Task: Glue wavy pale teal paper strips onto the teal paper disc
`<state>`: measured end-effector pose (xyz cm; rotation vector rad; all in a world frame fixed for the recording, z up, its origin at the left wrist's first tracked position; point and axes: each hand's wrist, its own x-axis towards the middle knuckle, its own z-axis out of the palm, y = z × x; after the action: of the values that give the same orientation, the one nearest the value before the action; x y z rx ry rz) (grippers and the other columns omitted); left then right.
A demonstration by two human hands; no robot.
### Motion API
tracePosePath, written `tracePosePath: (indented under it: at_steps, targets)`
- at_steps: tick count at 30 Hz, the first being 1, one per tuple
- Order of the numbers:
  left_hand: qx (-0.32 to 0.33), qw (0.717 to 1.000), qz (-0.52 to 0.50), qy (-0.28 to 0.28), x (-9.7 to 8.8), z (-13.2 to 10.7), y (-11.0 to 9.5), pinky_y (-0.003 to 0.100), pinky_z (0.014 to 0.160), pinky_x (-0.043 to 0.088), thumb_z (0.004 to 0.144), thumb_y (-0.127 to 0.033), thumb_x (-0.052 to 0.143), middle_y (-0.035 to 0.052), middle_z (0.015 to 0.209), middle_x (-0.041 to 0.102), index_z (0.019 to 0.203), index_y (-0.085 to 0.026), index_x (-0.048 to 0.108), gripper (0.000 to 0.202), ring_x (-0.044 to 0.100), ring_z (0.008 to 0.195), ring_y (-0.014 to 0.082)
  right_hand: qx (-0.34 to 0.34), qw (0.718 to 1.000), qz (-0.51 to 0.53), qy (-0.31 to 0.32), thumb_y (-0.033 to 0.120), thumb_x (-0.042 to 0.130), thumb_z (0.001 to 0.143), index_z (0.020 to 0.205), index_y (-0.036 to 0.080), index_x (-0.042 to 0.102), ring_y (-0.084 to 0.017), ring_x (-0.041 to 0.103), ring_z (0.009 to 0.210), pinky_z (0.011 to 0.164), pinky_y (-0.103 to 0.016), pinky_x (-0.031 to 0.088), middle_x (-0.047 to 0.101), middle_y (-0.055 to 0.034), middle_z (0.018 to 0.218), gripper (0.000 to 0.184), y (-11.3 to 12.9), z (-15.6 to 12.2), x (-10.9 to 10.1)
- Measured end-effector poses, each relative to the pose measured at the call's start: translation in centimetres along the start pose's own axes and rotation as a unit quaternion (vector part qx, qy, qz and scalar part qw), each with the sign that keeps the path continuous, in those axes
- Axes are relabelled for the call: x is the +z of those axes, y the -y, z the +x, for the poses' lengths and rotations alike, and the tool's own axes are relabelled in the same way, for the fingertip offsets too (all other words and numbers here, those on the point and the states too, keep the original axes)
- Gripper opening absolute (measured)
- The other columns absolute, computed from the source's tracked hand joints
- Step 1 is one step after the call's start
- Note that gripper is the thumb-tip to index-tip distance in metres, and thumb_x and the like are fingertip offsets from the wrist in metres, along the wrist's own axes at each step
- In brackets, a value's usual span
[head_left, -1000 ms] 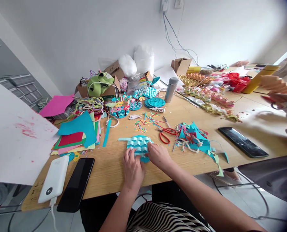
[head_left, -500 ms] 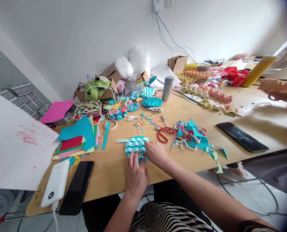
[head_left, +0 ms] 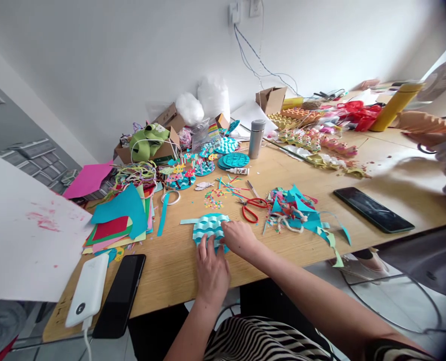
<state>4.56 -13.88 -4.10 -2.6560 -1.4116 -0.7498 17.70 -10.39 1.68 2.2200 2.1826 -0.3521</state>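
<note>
A round blue paper piece with wavy layered strips [head_left: 208, 226] lies on the wooden table [head_left: 313, 250] near its front edge. My left hand [head_left: 211, 268] rests on its near edge, fingers stretched forward and pressing down. My right hand [head_left: 239, 238] sits at its right edge, fingers curled against the paper. A pale blue strip sticks out from the piece's left side.
Red-handled scissors [head_left: 251, 206] and a heap of paper scraps [head_left: 300, 213] lie to the right. Coloured sheets [head_left: 120, 218], a white power bank [head_left: 88, 290] and a black phone [head_left: 120, 295] are at left. Another phone [head_left: 373, 209] is at right. Another person's hand [head_left: 428, 131] holds pleated paper far right.
My left hand slid forward onto the wavy paper piece. The camera view shifted slightly; the piece and my right hand stay in place.
</note>
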Motion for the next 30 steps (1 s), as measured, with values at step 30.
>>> tracePosePath:
  at_steps: [30]
  targets:
    - [-0.004, 1.000, 0.012, 0.006, 0.2, 0.5, -0.2, 0.054, 0.104, 0.041, 0.075, -0.004, 0.053, 0.0132, 0.129, 0.054, 0.109, -0.016, 0.064, 0.038, 0.037, 0.131, 0.0336, -0.025, 0.966, 0.253, 0.052, 0.016, 0.064, 0.072, 0.088, 0.016, 0.070, -0.012, 0.061, 0.065, 0.058, -0.019, 0.040, 0.069, -0.0017, 0.074, 0.017, -4.5, 0.3, -0.6]
